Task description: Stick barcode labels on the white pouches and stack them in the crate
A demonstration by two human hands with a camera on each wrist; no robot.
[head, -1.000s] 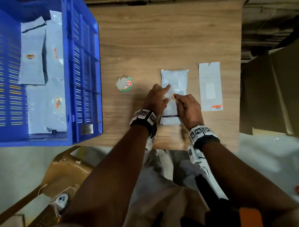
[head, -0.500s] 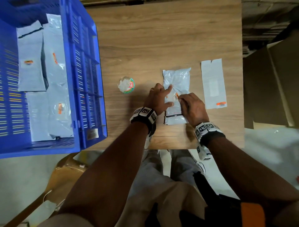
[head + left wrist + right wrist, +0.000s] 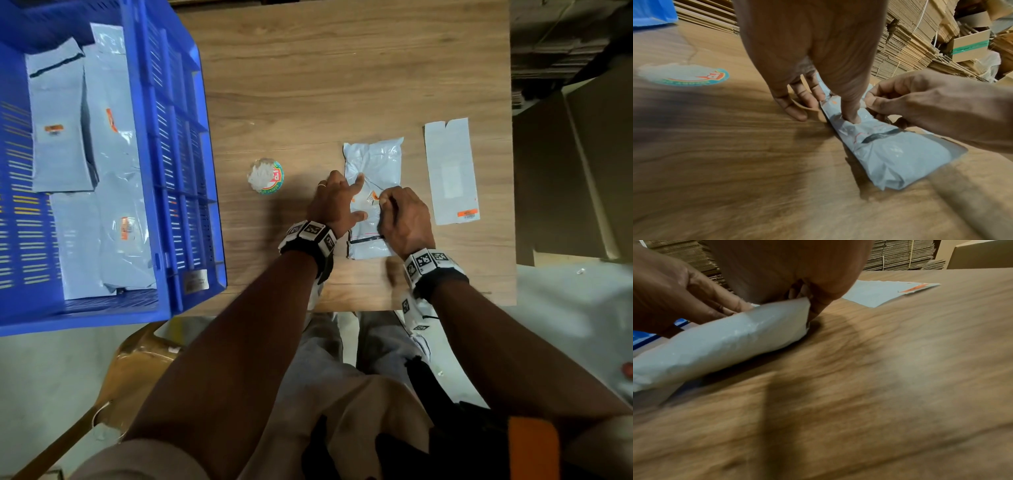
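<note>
A white pouch [image 3: 373, 161] lies flat on the wooden table [image 3: 342, 85]. My left hand [image 3: 358, 197] presses it down with straight, spread fingers, thumb [image 3: 851, 116] on the pouch [image 3: 900, 154]. My right hand [image 3: 382, 204] has curled fingers and pinches a small orange barcode label [image 3: 373, 197] against the pouch's middle. To the right lies the label backing sheet [image 3: 450, 171], with one orange label [image 3: 466, 214] at its near end. The blue crate [image 3: 178, 171] at left holds several labelled pouches [image 3: 56, 120]. The right wrist view shows the pouch's side [image 3: 725, 344]; the label is hidden there.
A round torn sticker [image 3: 265, 175] sits on the table between the crate and my hands. Brown cardboard boxes [image 3: 575, 164] stand off the table's right edge. Stacks of flat cardboard [image 3: 910, 48] lie behind the table. A brown plastic chair [image 3: 137, 370] is at lower left.
My right hand has brought the orange label down onto the pouch's middle. My left thumb has moved onto the pouch and the fingers have spread.
</note>
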